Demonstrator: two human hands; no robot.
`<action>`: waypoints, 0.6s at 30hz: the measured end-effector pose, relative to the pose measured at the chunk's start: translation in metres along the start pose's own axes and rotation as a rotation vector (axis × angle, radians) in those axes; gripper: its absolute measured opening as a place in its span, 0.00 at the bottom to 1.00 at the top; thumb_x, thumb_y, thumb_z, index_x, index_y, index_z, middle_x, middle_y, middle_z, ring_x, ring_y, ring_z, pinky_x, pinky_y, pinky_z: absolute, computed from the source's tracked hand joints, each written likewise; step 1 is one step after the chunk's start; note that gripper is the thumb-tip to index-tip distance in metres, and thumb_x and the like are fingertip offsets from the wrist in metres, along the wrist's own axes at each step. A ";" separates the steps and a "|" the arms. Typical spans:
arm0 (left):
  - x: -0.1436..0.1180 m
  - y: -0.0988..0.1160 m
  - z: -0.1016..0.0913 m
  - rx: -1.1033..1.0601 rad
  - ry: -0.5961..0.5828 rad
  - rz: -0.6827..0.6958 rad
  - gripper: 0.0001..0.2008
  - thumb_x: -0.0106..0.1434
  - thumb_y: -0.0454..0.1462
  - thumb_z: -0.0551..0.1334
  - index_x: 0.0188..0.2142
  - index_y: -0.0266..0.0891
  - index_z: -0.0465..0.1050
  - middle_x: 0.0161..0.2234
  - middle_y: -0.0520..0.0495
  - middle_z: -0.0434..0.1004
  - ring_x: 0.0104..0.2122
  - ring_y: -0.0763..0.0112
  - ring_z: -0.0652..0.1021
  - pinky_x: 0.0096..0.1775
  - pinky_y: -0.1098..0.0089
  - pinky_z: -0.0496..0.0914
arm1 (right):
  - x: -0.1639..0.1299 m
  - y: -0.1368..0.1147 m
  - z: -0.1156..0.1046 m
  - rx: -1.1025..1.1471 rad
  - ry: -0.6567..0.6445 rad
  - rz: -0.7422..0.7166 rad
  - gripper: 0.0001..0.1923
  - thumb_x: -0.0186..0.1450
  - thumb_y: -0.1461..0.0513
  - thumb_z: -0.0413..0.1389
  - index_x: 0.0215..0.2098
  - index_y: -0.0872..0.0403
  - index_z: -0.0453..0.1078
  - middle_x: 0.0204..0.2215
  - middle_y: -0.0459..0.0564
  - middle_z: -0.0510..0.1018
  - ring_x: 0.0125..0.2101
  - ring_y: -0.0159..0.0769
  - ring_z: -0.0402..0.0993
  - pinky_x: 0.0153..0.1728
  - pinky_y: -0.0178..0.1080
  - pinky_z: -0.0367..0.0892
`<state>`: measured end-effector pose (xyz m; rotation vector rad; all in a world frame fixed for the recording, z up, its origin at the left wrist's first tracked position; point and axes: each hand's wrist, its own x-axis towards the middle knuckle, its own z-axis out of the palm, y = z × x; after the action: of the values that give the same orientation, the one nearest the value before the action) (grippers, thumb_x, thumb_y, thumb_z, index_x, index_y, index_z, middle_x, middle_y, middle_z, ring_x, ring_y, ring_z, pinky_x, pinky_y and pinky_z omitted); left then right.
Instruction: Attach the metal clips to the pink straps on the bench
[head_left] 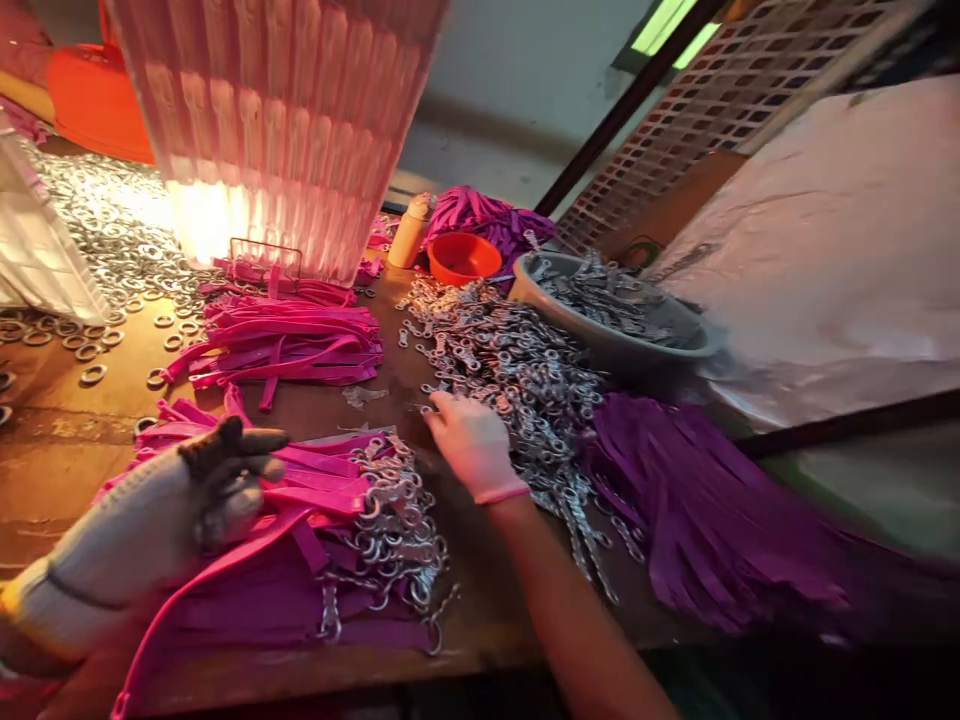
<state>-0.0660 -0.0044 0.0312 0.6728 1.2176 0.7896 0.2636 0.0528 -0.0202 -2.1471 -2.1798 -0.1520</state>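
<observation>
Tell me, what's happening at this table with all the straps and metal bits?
A person in knit gloves works at a wooden table. The left hand holds a pink strap over a stack of pink straps fitted with metal clips. The right hand reaches into a loose pile of silver metal clips. Purple straps lie to the right, and a grey bowl holds more clips.

Shiny metal clasps (517, 370) heap beside matt purple cloth straps (697, 500) on a worn, rough wooden desk (67, 440). Glossy pink straps (292, 340) lie near dull metal rings (112, 230); a knitted cloth glove covers the left hand (150, 520), a smooth orange plastic bowl (463, 258) behind.
</observation>
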 end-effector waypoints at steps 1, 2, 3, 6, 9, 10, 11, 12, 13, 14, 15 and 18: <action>0.000 0.000 0.005 -0.110 -0.049 -0.091 0.21 0.61 0.49 0.63 0.46 0.38 0.81 0.36 0.39 0.81 0.24 0.70 0.75 0.19 0.75 0.66 | 0.008 0.004 0.009 -0.055 -0.049 0.025 0.12 0.70 0.63 0.53 0.50 0.57 0.73 0.41 0.59 0.79 0.42 0.44 0.75 0.40 0.38 0.63; -0.001 0.000 0.009 -0.195 -0.098 -0.145 0.22 0.61 0.49 0.63 0.46 0.37 0.81 0.37 0.37 0.81 0.26 0.69 0.76 0.20 0.75 0.67 | 0.015 0.007 0.017 -0.086 -0.089 0.034 0.14 0.69 0.65 0.53 0.51 0.57 0.73 0.42 0.61 0.79 0.42 0.45 0.75 0.39 0.39 0.63; -0.001 0.001 0.013 -0.245 -0.137 -0.163 0.21 0.60 0.47 0.64 0.46 0.35 0.80 0.38 0.36 0.81 0.28 0.68 0.77 0.22 0.75 0.68 | 0.018 0.008 0.023 -0.086 -0.111 0.035 0.15 0.69 0.66 0.53 0.52 0.57 0.73 0.43 0.62 0.78 0.42 0.45 0.76 0.39 0.39 0.63; -0.002 0.000 0.020 -0.258 -0.159 -0.123 0.19 0.53 0.34 0.68 0.46 0.34 0.79 0.36 0.38 0.80 0.30 0.69 0.79 0.26 0.75 0.70 | 0.022 0.010 0.033 -0.022 -0.130 0.048 0.18 0.68 0.68 0.52 0.55 0.57 0.72 0.44 0.62 0.77 0.40 0.45 0.76 0.38 0.40 0.64; -0.003 -0.004 0.024 -0.191 -0.123 -0.029 0.22 0.51 0.32 0.69 0.47 0.35 0.75 0.35 0.41 0.81 0.28 0.70 0.79 0.25 0.76 0.68 | 0.022 0.014 0.037 0.054 -0.126 0.085 0.17 0.68 0.67 0.52 0.53 0.57 0.73 0.44 0.61 0.78 0.42 0.45 0.76 0.40 0.40 0.65; -0.004 -0.006 0.025 -0.154 -0.102 0.009 0.21 0.52 0.34 0.69 0.47 0.35 0.74 0.34 0.41 0.81 0.27 0.71 0.79 0.24 0.76 0.67 | 0.023 0.015 0.038 0.085 -0.119 0.094 0.16 0.67 0.67 0.52 0.52 0.57 0.74 0.44 0.60 0.79 0.43 0.45 0.76 0.41 0.40 0.66; -0.004 -0.008 0.026 -0.101 -0.084 0.045 0.19 0.55 0.37 0.69 0.46 0.36 0.74 0.33 0.42 0.80 0.25 0.72 0.77 0.23 0.77 0.65 | 0.023 0.016 0.039 0.116 -0.110 0.101 0.15 0.67 0.67 0.53 0.50 0.57 0.74 0.44 0.59 0.79 0.44 0.44 0.76 0.43 0.40 0.66; -0.004 -0.009 0.027 -0.032 -0.067 0.075 0.16 0.57 0.40 0.68 0.43 0.36 0.73 0.32 0.43 0.80 0.23 0.74 0.76 0.22 0.77 0.63 | 0.023 0.016 0.039 0.146 -0.096 0.107 0.13 0.66 0.67 0.53 0.48 0.58 0.74 0.43 0.58 0.79 0.45 0.44 0.75 0.45 0.40 0.66; -0.005 -0.011 0.027 0.044 -0.053 0.097 0.14 0.59 0.42 0.67 0.40 0.35 0.73 0.31 0.44 0.80 0.21 0.76 0.74 0.20 0.78 0.61 | 0.021 0.014 0.039 0.173 -0.079 0.112 0.12 0.66 0.67 0.53 0.45 0.58 0.74 0.43 0.58 0.80 0.46 0.44 0.75 0.47 0.41 0.66; -0.005 -0.012 0.027 0.114 -0.045 0.110 0.14 0.61 0.45 0.66 0.37 0.35 0.72 0.29 0.44 0.79 0.19 0.78 0.72 0.19 0.79 0.59 | 0.017 0.012 0.037 0.190 -0.061 0.116 0.11 0.66 0.67 0.53 0.44 0.59 0.74 0.43 0.58 0.79 0.47 0.44 0.74 0.49 0.41 0.66; -0.006 -0.014 0.027 0.168 -0.043 0.116 0.15 0.62 0.47 0.65 0.33 0.35 0.71 0.27 0.45 0.78 0.18 0.78 0.70 0.18 0.79 0.57 | 0.012 0.008 0.033 0.224 -0.037 0.116 0.10 0.66 0.66 0.52 0.44 0.59 0.72 0.43 0.58 0.79 0.47 0.44 0.74 0.49 0.41 0.66; -0.009 -0.019 0.027 0.197 -0.049 0.104 0.18 0.59 0.50 0.67 0.29 0.37 0.67 0.22 0.50 0.74 0.16 0.79 0.67 0.17 0.79 0.55 | -0.017 -0.014 0.010 0.505 0.067 0.030 0.12 0.70 0.62 0.49 0.49 0.57 0.67 0.42 0.56 0.79 0.41 0.40 0.77 0.45 0.39 0.70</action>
<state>-0.0379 -0.0231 0.0269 0.9176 1.2330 0.7404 0.2500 0.0374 -0.0328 -1.8549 -1.8876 0.2928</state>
